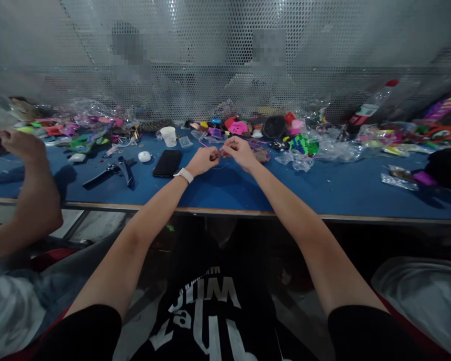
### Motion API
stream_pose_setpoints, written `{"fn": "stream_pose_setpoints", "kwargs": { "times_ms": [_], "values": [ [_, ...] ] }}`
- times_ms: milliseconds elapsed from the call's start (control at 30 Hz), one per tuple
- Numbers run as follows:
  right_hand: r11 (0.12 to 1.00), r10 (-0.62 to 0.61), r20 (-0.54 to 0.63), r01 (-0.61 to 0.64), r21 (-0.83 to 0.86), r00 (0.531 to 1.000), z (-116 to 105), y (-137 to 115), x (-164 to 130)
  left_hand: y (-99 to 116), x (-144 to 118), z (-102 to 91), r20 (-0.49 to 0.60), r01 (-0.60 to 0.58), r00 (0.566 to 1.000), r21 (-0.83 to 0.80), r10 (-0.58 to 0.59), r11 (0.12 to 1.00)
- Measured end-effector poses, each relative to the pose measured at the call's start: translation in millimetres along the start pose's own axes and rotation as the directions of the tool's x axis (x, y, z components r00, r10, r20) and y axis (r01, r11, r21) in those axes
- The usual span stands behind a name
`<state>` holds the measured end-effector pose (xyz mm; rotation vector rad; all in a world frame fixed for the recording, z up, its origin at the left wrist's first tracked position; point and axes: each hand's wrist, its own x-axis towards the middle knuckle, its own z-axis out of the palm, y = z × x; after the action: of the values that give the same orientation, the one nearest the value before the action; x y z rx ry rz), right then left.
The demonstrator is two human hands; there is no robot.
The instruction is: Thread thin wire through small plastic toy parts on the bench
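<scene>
Both arms stretched forward, left hand (203,161) and right hand (239,151) meeting fingertip to fingertip, fingers pinched tight, wrists level.

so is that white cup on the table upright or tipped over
Upright. The white cup stands on its base on the blue table, open mouth up, behind the black phone. Contents cannot be told.
</scene>
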<state>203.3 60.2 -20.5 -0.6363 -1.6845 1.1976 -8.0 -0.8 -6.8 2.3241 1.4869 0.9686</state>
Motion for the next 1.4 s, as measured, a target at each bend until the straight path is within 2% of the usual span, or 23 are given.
{"fn": "stream_pose_setpoints", "kwargs": {
  "times_ms": [200,500,700,800,900,967,1033,1133,1267,1400],
  "values": [
    [0.986,-0.042,0.065,0.051,-0.159,0.997,-1,2,-1,-5,0,1.0,-0.010,-0.020,1.000,0.047,0.021,0.999],
    [0.993,0.002,0.038,0.003,-0.122,0.999,-1,4,1,-13,-1,2.2,0.024,-0.082,0.997,0.157,0.080,0.984],
    [0.992,0.030,0.013,-0.028,-0.126,0.999,4,-1,-1,-8,-4,-0.5,0.039,-0.072,0.997,0.273,0.064,0.959],
    [0.993,0.089,-0.005,-0.089,-0.077,0.996,7,-1,-1,-4,-7,-1.3,0.046,-0.075,0.997,0.350,0.063,0.934],
    [0.988,0.137,-0.013,-0.138,-0.066,0.990,9,-1,-2,-1,-7,1.4,0.027,-0.063,0.998,0.354,0.057,0.933],
    [0.987,0.085,-0.018,-0.087,-0.138,0.996,10,-4,-2,0,-6,4.3,-0.029,-0.015,0.999,0.294,0.025,0.956],
    [0.967,-0.017,-0.020,0.011,-0.254,1.000,11,-8,-3,0,-4,6.3,-0.106,0.034,0.994,0.192,-0.013,0.981],
    [0.915,-0.130,-0.007,0.118,-0.385,0.991,12,-15,-5,-1,-1,5.3,-0.173,0.041,0.984,-0.005,-0.041,0.999],
    [0.875,-0.174,0.032,0.169,-0.453,0.984,12,-21,-8,1,1,2.1,-0.107,0.046,0.991,-0.296,-0.081,0.954],
    [0.863,-0.179,0.056,0.184,-0.471,0.982,10,-22,-9,6,2,5.6,0.009,0.202,0.970,-0.573,-0.241,0.794]
  ]
}}
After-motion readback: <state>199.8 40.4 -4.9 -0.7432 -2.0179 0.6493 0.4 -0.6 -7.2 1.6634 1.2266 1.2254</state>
